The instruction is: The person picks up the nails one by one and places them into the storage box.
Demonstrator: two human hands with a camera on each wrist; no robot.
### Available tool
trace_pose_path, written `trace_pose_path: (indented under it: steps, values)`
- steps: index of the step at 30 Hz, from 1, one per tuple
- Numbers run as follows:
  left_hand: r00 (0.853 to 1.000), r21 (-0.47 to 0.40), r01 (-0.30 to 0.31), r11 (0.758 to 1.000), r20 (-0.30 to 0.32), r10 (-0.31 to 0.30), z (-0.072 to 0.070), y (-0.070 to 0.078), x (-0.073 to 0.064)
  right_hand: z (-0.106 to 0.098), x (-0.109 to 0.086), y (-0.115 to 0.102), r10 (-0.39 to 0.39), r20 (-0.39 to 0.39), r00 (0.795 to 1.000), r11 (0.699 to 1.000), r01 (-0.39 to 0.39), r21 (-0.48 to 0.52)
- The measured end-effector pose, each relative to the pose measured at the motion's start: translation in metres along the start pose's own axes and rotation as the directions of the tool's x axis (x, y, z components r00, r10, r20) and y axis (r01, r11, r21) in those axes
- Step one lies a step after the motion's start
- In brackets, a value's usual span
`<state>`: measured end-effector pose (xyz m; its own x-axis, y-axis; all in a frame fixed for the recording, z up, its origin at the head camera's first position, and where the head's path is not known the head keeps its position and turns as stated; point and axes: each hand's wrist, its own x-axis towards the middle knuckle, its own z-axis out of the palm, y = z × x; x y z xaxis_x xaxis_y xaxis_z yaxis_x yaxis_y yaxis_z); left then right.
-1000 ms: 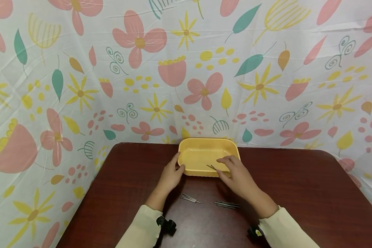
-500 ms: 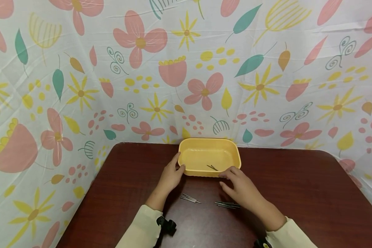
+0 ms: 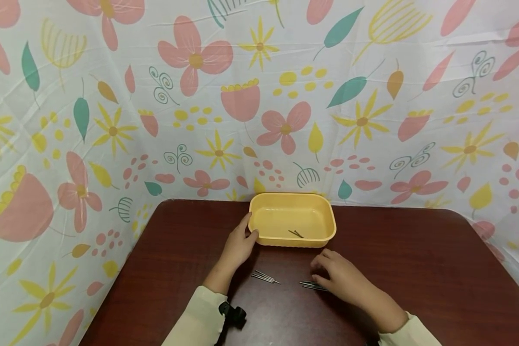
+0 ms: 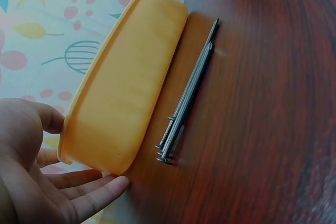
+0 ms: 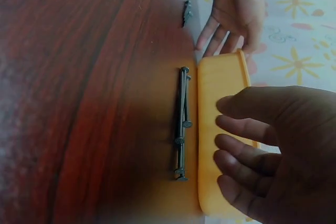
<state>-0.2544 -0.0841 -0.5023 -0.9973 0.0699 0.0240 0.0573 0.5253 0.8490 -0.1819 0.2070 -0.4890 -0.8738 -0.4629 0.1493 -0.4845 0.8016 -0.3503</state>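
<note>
My left hand (image 3: pixel 235 247) holds the left front corner of a yellow plastic basin (image 3: pixel 291 242). In the left wrist view its thumb bends at the rim while the other fingers lie along the side and beneath. A few dark nails (image 3: pixel 296 234) lie inside, near the front wall. My right hand (image 3: pixel 343 278) hovers with loosely bent fingers and holds nothing. It partly covers the right-hand group of nails (image 3: pixel 313 285) in the head view; their round heads show in the right wrist view. Another bunch of nails (image 4: pixel 186 100) lies close to the basin, nearer my left hand.
A dark reddish-brown table (image 3: pixel 190 226) carries everything. Behind it and at the left hangs a white cloth (image 3: pixel 268 168) with flowers and leaves. A black strap mount (image 3: pixel 233 313) sits on my left wrist.
My right hand has drawn back from inside the basin, past its front rim, toward the right-hand nails. The left hand stays at the basin's corner.
</note>
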Motion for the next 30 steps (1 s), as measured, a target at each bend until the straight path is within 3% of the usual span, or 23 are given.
trace_pose_path:
  steps: [8,30]
  values:
    - [1.0,-0.006,0.004,1.0,0.003,-0.004,0.0,0.002,-0.001,-0.002,-0.009,0.007,-0.025,0.047,0.999,0.999,0.022,0.05]
    - [1.0,-0.02,0.005,1.0,0.004,-0.005,0.0,0.004,-0.002,0.004,-0.011,0.011,-0.044,0.051,0.998,0.995,0.039,0.091]
